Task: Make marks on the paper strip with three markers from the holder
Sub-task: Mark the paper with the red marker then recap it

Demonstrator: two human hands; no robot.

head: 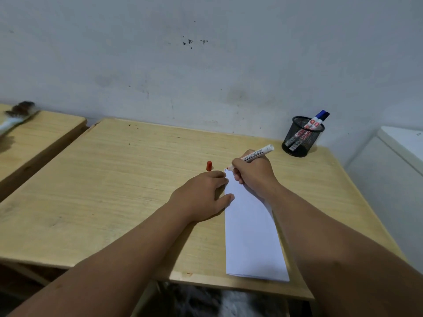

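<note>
A long white paper strip (250,232) lies on the wooden table (119,184), running from the near edge toward the middle. My right hand (253,173) grips an uncapped red marker (258,154), its tip touching the strip's far left corner. My left hand (201,194) lies flat on the table with its fingers pressing the strip's left edge. The red cap (209,166) stands on the table just beyond my left hand. A black mesh holder (299,139) at the back right holds two markers (314,123) with blue caps.
A second wooden table (34,138) stands to the left with a brush-like object (18,115) on it. A white cabinet (398,165) sits to the right. The wall runs close behind the table.
</note>
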